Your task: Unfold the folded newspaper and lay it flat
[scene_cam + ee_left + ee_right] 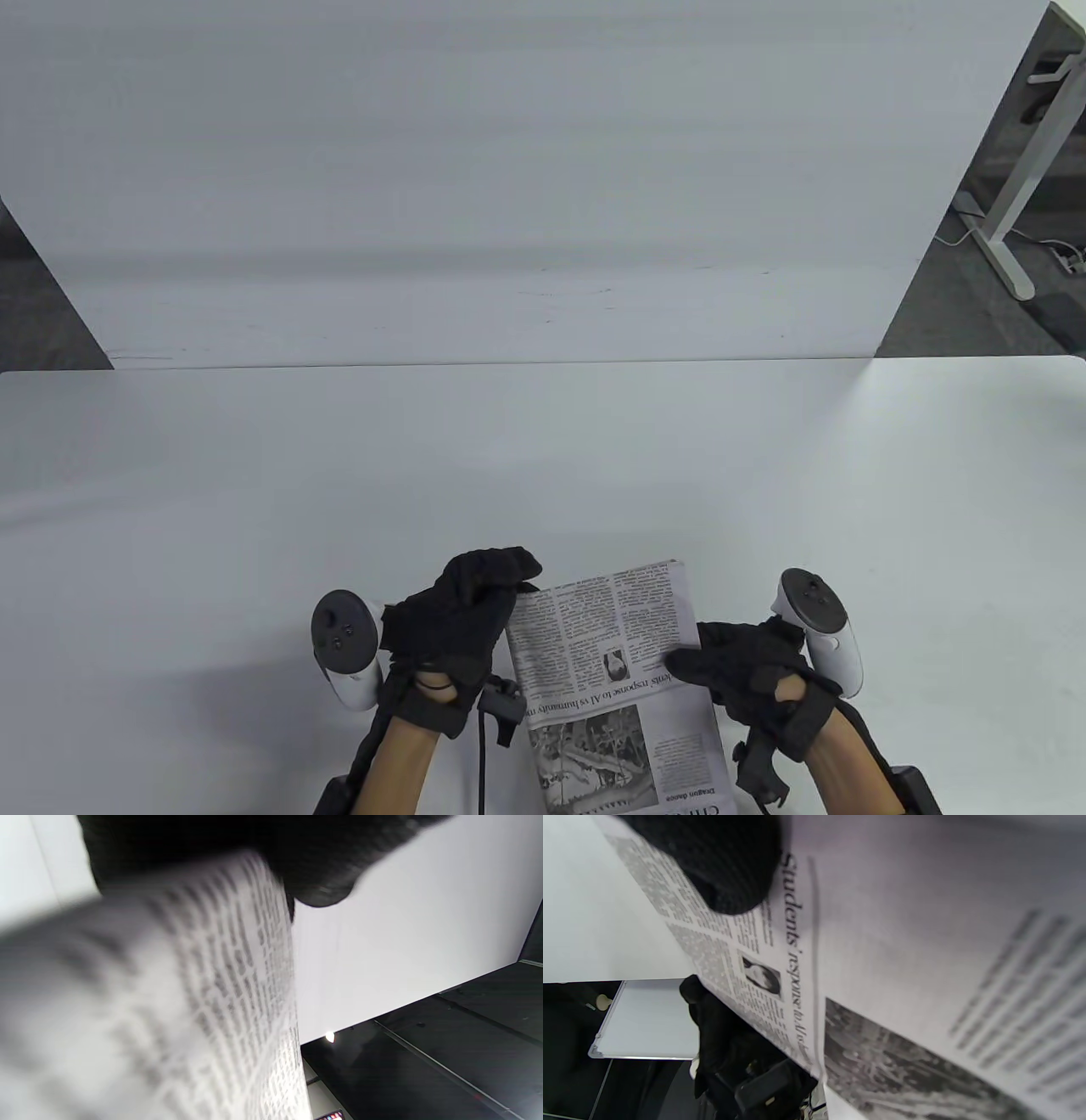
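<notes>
A folded newspaper lies at the near edge of the white table, its long side running away from me. My left hand grips its left edge near the far corner, fingers curled over the paper; the printed page fills the left wrist view, blurred. My right hand holds the right edge, its thumb lying on the page over a headline. The right wrist view shows that thumb on the page and the left hand beyond the paper's far side.
A second white table butts against the far edge of mine. A desk leg and cables stand on the floor at the far right. Cables hang from both wrists by the near edge.
</notes>
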The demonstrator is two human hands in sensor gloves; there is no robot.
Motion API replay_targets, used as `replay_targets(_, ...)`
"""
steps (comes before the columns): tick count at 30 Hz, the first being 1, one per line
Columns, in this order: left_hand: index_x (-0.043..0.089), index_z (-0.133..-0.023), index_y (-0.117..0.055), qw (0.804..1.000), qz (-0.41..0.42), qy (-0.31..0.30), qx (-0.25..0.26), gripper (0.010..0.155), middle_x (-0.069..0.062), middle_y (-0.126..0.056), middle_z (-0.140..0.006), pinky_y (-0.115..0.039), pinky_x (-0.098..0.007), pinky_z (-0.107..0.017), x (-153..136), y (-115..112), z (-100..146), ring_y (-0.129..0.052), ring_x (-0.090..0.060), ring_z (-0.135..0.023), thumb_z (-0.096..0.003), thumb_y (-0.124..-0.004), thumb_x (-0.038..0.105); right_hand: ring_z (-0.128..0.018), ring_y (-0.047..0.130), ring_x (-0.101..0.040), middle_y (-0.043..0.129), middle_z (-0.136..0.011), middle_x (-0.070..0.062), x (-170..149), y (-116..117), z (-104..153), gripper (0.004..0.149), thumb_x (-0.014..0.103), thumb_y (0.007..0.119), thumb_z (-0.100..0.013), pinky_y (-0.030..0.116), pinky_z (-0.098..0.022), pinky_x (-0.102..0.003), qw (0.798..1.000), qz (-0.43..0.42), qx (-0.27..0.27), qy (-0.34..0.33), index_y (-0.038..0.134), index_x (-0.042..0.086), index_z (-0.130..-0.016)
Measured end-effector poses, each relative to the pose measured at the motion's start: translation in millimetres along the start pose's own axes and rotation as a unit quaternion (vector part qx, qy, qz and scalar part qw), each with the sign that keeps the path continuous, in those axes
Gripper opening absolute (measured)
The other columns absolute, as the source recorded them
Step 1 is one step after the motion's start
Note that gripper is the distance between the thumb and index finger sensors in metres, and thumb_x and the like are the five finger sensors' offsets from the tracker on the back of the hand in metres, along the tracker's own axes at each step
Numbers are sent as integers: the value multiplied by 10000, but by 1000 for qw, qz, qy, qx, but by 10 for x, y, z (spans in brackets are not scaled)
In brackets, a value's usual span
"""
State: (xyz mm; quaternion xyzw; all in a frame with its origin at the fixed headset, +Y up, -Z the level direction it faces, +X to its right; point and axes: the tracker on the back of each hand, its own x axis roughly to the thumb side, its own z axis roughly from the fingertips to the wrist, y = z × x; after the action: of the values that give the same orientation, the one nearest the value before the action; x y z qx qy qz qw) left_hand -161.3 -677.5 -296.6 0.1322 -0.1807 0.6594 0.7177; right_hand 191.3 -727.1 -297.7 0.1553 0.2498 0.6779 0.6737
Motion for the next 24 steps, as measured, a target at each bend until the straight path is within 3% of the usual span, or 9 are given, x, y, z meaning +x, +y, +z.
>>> replay_targets(2, 183, -991, -656, 998, -49, -6, 29, 602, -178, -734, -1016, -688, -626, -621, 34, 27, 39, -888, -486, -846, -434, -871, 261, -703, 1006, -436, 1024, -791, -147, 63, -78, 75, 448, 302, 839, -453, 741, -554, -624, 998, -4, -58, -12, 830, 129, -865)
replay_targets(5, 212, -1037, -581, 988, -143, -17, 56, 671, -167, -644, -1076, -620, -647, -666, 100, 13, 88, -774, -514, -936, -442, -860, 346, -708, 1000, -452, 976, -846, -159, 241, -195, 270, 457, 310, 816, -470, 765, -538, -622, 978, 4, -198, -66, 794, 155, -899)
replay_targets(8, 198, -1037, -590, 989, -140, -33, 26, 668, -185, -643, -1072, -619, -646, -661, 102, -151, 97, -770, -513, -935, -448, -845, 382, -797, 927, -453, 901, -926, -146, 394, -154, 432, 465, 330, 788, -483, 739, -567, -629, 945, 37, -296, -134, 755, 203, -930)
replay_targets(11, 193, -1046, -579, 991, -126, -25, -32, 676, -190, -639, -1075, -618, -649, -658, 27, -449, 146, -760, -508, -947, -454, -835, 395, -872, 864, -436, 845, -984, -117, 416, 42, 429, 471, 357, 761, -488, 714, -601, -629, 925, 89, -329, -166, 726, 263, -948)
replay_targets(16, 206, -1076, -496, 984, -110, -13, -142, 735, -195, -545, -1120, -585, -667, -681, -75, -889, 240, -637, -539, -1015, -460, -816, 444, -956, 736, -476, 743, -1049, -161, 333, 385, 238, 495, 360, 734, -494, 636, -635, -676, 946, 106, -242, -189, 678, 281, -979)
replay_targets(20, 205, -1085, -468, 987, -64, -15, -145, 769, -216, -500, -1127, -571, -674, -693, -63, -950, 272, -583, -536, -1037, -457, -813, 483, -1024, 460, -568, 478, -1139, -246, 258, 562, 97, 715, 566, 707, -446, 485, -644, -755, 963, 112, -135, -206, 525, 246, -1059)
replay_targets(24, 185, -1087, -444, 989, -34, -8, -143, 816, -234, -477, -1123, -590, -666, -685, -103, -928, 284, -597, -539, -1029, -446, -823, 518, -1028, 281, -612, 282, -1178, -219, 179, 617, 32, 766, 638, 636, -447, 377, -627, -802, 975, 65, -75, -200, 442, 265, -1088)
